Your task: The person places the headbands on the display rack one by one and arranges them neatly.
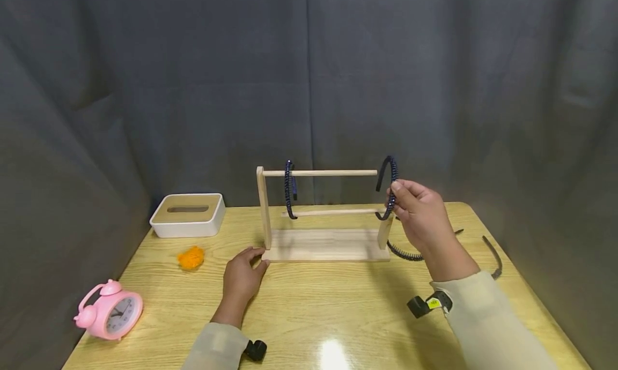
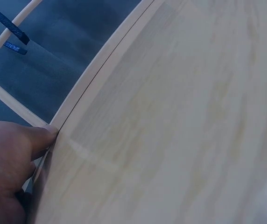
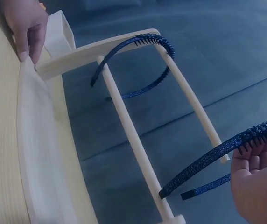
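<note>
A wooden rack (image 1: 328, 244) with two horizontal rods stands at the middle of the table. My left hand (image 1: 241, 276) pinches the front left corner of its base between thumb and fingers. In the right hand (image 1: 425, 214), a dark blue headband (image 3: 208, 158) with small inner teeth is pinched between thumb and fingers. This headband is at the free right end of the upper rod (image 3: 189, 95), its two tips pointing toward the rack. A second dark blue headband (image 1: 288, 187) hangs around the upper rod near the left upright.
Behind the right arm, a dark toothed headband (image 1: 405, 256) lies on the table, with another dark band (image 1: 493, 252) farther right. At the left are a white tissue box (image 1: 188, 229) with a wooden top, an orange fluffy ball (image 1: 191, 257) and a pink alarm clock (image 1: 103, 319). Grey curtains surround the table.
</note>
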`<state>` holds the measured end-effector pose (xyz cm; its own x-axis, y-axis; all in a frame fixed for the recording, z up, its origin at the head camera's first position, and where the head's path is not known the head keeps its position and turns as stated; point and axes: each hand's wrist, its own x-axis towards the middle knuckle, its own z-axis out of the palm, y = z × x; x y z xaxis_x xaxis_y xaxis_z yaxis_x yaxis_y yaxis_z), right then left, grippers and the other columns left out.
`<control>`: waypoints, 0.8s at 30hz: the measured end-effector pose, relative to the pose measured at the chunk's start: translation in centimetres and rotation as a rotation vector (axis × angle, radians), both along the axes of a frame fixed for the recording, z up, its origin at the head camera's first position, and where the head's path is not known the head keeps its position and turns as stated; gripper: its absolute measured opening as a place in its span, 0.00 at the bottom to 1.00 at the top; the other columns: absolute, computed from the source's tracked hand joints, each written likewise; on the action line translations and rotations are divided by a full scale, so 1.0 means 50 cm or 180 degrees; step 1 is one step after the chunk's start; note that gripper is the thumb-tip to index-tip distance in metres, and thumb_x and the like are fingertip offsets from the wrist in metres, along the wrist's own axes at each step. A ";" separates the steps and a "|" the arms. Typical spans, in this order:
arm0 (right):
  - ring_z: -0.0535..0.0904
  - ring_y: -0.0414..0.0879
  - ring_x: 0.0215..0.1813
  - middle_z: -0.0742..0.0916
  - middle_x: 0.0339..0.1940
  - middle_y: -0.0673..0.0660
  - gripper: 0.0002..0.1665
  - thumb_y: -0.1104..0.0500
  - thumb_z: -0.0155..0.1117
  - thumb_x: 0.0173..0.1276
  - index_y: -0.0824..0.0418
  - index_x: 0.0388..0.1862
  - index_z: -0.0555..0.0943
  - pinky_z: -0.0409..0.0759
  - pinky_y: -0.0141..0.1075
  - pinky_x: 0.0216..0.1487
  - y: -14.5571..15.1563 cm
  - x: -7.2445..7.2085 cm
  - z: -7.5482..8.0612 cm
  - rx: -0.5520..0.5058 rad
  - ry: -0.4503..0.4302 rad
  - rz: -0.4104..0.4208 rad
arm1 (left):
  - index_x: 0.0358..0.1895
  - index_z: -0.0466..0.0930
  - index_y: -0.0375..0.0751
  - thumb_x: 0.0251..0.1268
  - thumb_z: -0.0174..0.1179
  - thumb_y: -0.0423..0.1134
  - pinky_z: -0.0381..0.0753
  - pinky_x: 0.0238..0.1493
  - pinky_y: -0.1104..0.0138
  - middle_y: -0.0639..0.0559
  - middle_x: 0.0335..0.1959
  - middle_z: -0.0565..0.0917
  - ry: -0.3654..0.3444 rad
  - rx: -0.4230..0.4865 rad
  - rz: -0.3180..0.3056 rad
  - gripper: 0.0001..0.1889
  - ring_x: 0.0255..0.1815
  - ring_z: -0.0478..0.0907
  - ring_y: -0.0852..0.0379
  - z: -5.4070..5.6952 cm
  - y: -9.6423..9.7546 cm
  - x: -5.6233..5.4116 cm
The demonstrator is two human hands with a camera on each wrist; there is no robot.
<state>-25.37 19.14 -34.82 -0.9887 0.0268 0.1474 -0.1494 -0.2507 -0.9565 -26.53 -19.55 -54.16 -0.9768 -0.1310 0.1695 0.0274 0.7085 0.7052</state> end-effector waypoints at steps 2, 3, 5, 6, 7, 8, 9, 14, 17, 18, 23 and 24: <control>0.82 0.40 0.49 0.86 0.43 0.49 0.09 0.55 0.64 0.84 0.59 0.47 0.85 0.86 0.29 0.55 -0.007 -0.008 -0.005 -0.0016 -0.0057 -0.0010 | 0.67 0.89 0.47 0.75 0.73 0.44 0.75 0.78 0.39 0.39 0.75 0.81 -0.0003 -0.0003 -0.0016 0.21 0.78 0.76 0.35 0.000 0.000 0.000; 0.82 0.40 0.49 0.86 0.44 0.48 0.09 0.54 0.64 0.85 0.59 0.48 0.85 0.86 0.29 0.55 -0.012 -0.012 -0.008 0.0001 -0.0076 -0.0009 | 0.67 0.89 0.46 0.75 0.72 0.44 0.75 0.78 0.39 0.39 0.75 0.81 0.0001 -0.0007 -0.0019 0.21 0.78 0.76 0.35 0.000 0.000 0.000; 0.82 0.39 0.50 0.85 0.45 0.49 0.09 0.54 0.63 0.85 0.59 0.49 0.84 0.85 0.28 0.56 -0.023 -0.020 -0.012 0.0008 -0.0111 0.0004 | 0.67 0.89 0.46 0.75 0.73 0.44 0.75 0.78 0.39 0.38 0.75 0.82 0.0014 -0.0010 -0.0009 0.21 0.78 0.76 0.35 -0.001 0.000 0.000; 0.82 0.40 0.49 0.85 0.45 0.49 0.10 0.54 0.63 0.85 0.60 0.49 0.84 0.85 0.29 0.56 -0.030 -0.024 -0.015 0.0013 -0.0119 0.0000 | 0.67 0.89 0.47 0.75 0.73 0.44 0.75 0.78 0.40 0.39 0.75 0.82 0.0012 -0.0005 0.0001 0.21 0.78 0.76 0.35 -0.002 0.000 0.000; 0.82 0.40 0.49 0.85 0.46 0.49 0.11 0.54 0.63 0.86 0.61 0.51 0.84 0.85 0.29 0.56 -0.038 -0.028 -0.018 0.0030 -0.0130 0.0002 | 0.67 0.89 0.47 0.75 0.73 0.44 0.74 0.79 0.40 0.39 0.75 0.82 0.0011 0.0006 0.0005 0.21 0.78 0.76 0.36 -0.002 0.000 0.000; 0.82 0.40 0.50 0.84 0.46 0.49 0.11 0.54 0.62 0.86 0.62 0.52 0.83 0.85 0.29 0.57 -0.046 -0.031 -0.020 0.0052 -0.0145 0.0001 | 0.67 0.89 0.47 0.75 0.72 0.44 0.74 0.79 0.40 0.39 0.75 0.82 0.0005 0.0014 0.0010 0.21 0.78 0.76 0.36 -0.002 0.000 0.001; 0.82 0.39 0.50 0.84 0.46 0.48 0.12 0.54 0.62 0.86 0.63 0.52 0.83 0.85 0.29 0.57 -0.054 -0.035 -0.023 0.0068 -0.0165 0.0003 | 0.67 0.89 0.47 0.75 0.72 0.44 0.74 0.79 0.39 0.39 0.75 0.81 0.0001 0.0026 0.0012 0.20 0.79 0.76 0.36 -0.003 0.000 0.002; 0.79 0.40 0.52 0.82 0.51 0.51 0.16 0.56 0.59 0.88 0.69 0.59 0.80 0.84 0.30 0.58 -0.093 -0.053 -0.035 0.0173 -0.0264 0.0038 | 0.66 0.89 0.47 0.75 0.72 0.44 0.74 0.79 0.39 0.39 0.75 0.82 -0.0008 0.0043 0.0024 0.20 0.79 0.75 0.36 -0.002 0.001 0.001; 0.78 0.42 0.54 0.81 0.54 0.53 0.21 0.56 0.59 0.88 0.73 0.65 0.78 0.83 0.33 0.60 -0.116 -0.064 -0.039 0.0246 -0.0319 0.0056 | 0.67 0.89 0.47 0.75 0.72 0.44 0.73 0.79 0.39 0.39 0.75 0.82 -0.0018 0.0029 0.0023 0.20 0.79 0.75 0.35 0.000 0.000 0.000; 0.78 0.42 0.55 0.81 0.55 0.54 0.22 0.56 0.58 0.88 0.73 0.66 0.78 0.82 0.34 0.62 -0.124 -0.067 -0.040 0.0264 -0.0334 0.0056 | 0.67 0.89 0.48 0.75 0.72 0.44 0.73 0.79 0.38 0.40 0.75 0.81 -0.0033 0.0026 0.0023 0.20 0.79 0.75 0.35 0.000 0.000 -0.001; 0.79 0.44 0.56 0.83 0.54 0.55 0.20 0.55 0.61 0.87 0.70 0.64 0.81 0.80 0.41 0.67 -0.170 -0.078 -0.042 0.0297 -0.0381 0.0013 | 0.68 0.88 0.48 0.76 0.71 0.45 0.72 0.80 0.38 0.39 0.76 0.80 -0.0083 0.0027 0.0023 0.21 0.79 0.75 0.34 -0.003 0.000 -0.003; 0.79 0.44 0.55 0.84 0.54 0.54 0.19 0.55 0.62 0.87 0.70 0.63 0.82 0.80 0.41 0.67 -0.179 -0.079 -0.042 0.0299 -0.0387 0.0005 | 0.68 0.88 0.48 0.76 0.71 0.45 0.72 0.80 0.38 0.39 0.76 0.81 -0.0078 0.0018 0.0024 0.20 0.79 0.75 0.34 -0.004 0.000 -0.003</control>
<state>-29.33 10.17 -36.93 -0.9995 0.0168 0.0285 -0.0308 -0.1593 -0.9868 -26.68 -19.55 -54.37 -0.9796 -0.1393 0.1448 0.0047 0.7046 0.7096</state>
